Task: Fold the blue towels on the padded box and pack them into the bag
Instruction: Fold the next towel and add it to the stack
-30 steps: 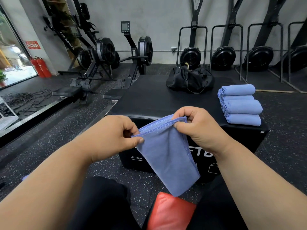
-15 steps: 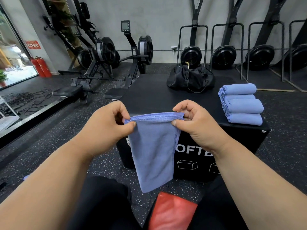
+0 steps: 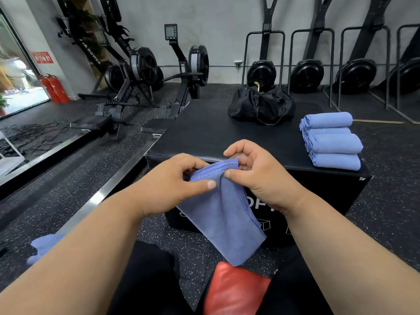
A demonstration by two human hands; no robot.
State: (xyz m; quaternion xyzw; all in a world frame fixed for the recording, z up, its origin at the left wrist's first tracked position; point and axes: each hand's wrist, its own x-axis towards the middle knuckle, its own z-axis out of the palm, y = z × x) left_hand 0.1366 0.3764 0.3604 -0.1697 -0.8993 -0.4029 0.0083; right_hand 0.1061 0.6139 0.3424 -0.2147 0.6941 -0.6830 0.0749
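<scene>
A blue towel (image 3: 222,214) hangs in front of the black padded box (image 3: 204,133), folded into a narrow strip. My left hand (image 3: 172,180) pinches its top edge on the left. My right hand (image 3: 256,173) pinches the same edge on the right, close beside the left. Several folded blue towels (image 3: 331,139) lie in a row on the box's right side. The black bag (image 3: 261,105) sits at the far edge of the box.
Rowing machines (image 3: 141,73) stand to the far left, and bike frames (image 3: 306,71) line the back wall. A red cushion (image 3: 234,289) lies between my legs. More blue cloth (image 3: 43,246) lies on the floor beside my left arm.
My hands have come together, bringing the two top corners of the towel close. The hanging towel has swung to the right and become narrower.
</scene>
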